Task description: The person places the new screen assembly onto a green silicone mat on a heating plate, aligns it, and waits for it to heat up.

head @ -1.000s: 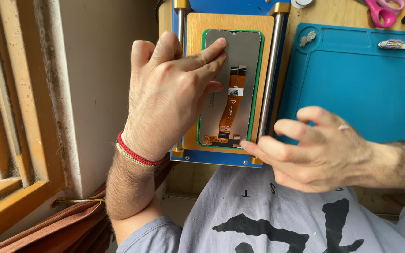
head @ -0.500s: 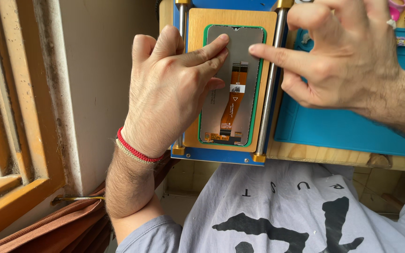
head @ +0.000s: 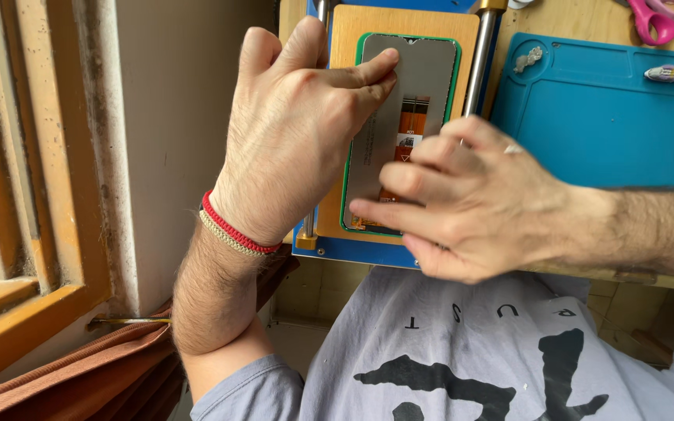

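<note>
phone screen panel [head: 399,117], back side up with its orange flex cable, lies in the wooden jig [head: 337,210] at the worktop's left edge. my right hand [head: 470,203] has come back down, fingers together on its lower edge; left hand [head: 298,125] still presses the top, fingers flat.

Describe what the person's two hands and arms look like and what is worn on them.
Both hands are bare, without gloves. The left hand has a braided red band with a beige one beside it at the wrist, and a hairy forearm that runs into a short grey sleeve. The right hand wears a thin ring on one of its fingers; its hairy forearm is bare as far as the picture shows.
</note>
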